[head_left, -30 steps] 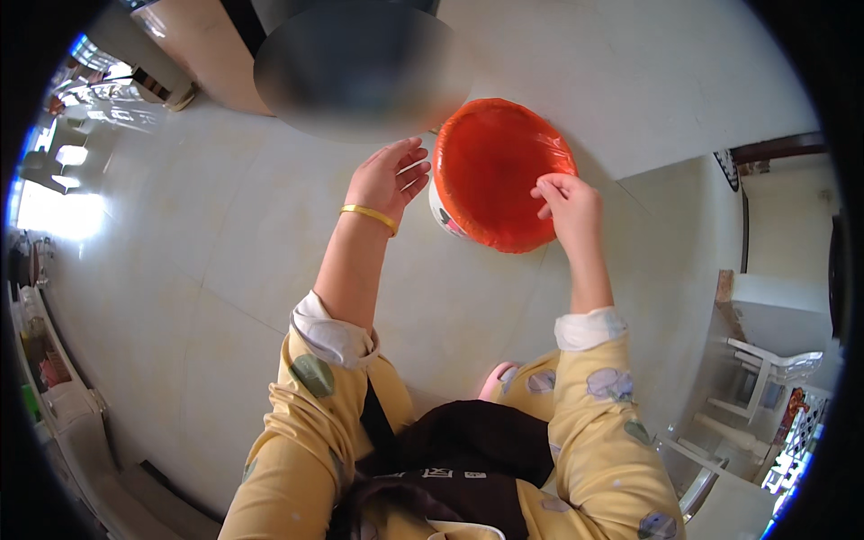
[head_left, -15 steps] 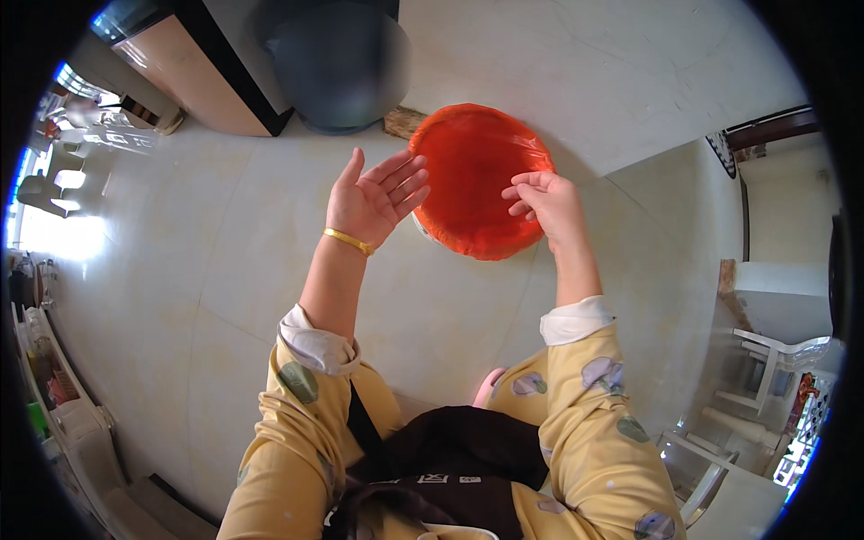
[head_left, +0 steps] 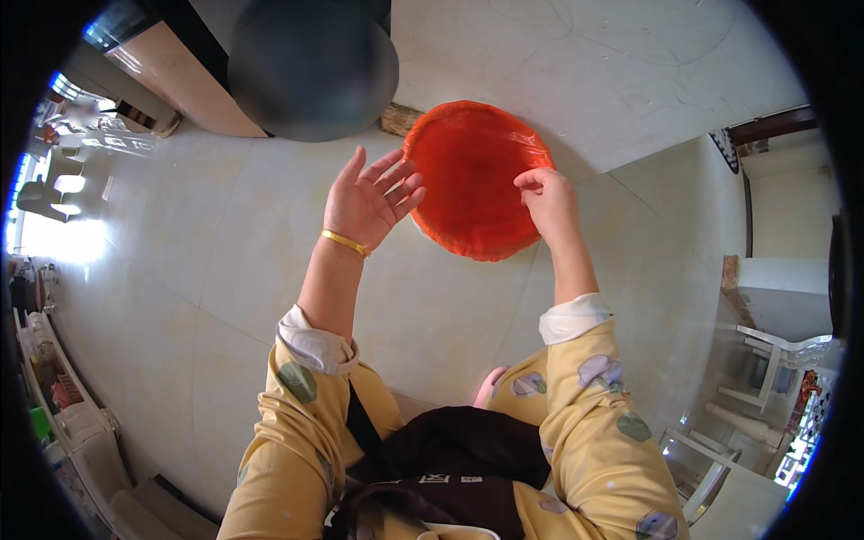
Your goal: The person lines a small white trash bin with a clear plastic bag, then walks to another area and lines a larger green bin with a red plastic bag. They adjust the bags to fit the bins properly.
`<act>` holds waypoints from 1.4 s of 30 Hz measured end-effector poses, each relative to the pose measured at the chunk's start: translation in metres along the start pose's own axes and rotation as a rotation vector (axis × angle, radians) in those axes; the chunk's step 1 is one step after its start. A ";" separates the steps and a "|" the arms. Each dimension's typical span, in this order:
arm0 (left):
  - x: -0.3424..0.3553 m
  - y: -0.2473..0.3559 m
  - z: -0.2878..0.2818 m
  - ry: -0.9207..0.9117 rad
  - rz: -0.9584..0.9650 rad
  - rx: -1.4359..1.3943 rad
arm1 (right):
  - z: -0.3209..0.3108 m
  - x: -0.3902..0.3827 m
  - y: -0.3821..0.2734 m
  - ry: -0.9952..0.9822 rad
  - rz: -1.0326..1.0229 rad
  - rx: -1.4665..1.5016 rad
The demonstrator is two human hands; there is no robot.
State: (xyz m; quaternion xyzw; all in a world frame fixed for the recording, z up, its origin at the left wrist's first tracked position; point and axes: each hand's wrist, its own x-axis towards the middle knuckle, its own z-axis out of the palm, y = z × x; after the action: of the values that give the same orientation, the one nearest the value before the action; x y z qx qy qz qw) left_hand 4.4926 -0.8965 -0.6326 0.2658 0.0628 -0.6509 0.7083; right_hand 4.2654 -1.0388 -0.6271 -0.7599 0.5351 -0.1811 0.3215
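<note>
A round bin lined with an orange-red plastic bag (head_left: 472, 180) stands on the floor ahead of me. The bag is folded over its rim, and its inside shows only red lining. My left hand (head_left: 367, 198), with a gold bracelet at the wrist, is held palm up beside the bin's left edge. Its fingers are spread and hold nothing. Over the right part of the bin, my right hand (head_left: 549, 200) has its fingers curled together in a pinch. What lies between those fingertips, if anything, is hidden.
A blurred dark grey round thing (head_left: 313, 72) is beyond the bin to the left, beside a tan and black cabinet (head_left: 193, 76). A pale slab (head_left: 576, 72) lies behind the bin. White chairs (head_left: 765, 360) stand at right; a shelf cart (head_left: 67, 387) is at left.
My right hand's fingers have drawn closer together. The left hand has hardly moved, its fingers a little more spread. The dark round thing has shifted left.
</note>
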 end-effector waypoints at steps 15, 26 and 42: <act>0.012 0.012 -0.025 0.197 0.307 0.301 | 0.008 -0.002 -0.027 0.008 -0.020 0.158; 0.001 -0.030 0.020 0.155 0.660 0.399 | 0.014 -0.022 -0.059 0.063 -0.041 0.156; -0.019 -0.053 0.029 0.239 0.940 1.229 | 0.025 -0.052 -0.077 -0.016 -0.307 0.085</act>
State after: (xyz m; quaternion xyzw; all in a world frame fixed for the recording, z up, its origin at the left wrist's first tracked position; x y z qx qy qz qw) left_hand 4.4315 -0.8940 -0.6151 0.6773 -0.3521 -0.1674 0.6239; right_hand 4.3155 -0.9666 -0.5893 -0.8197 0.4021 -0.2448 0.3262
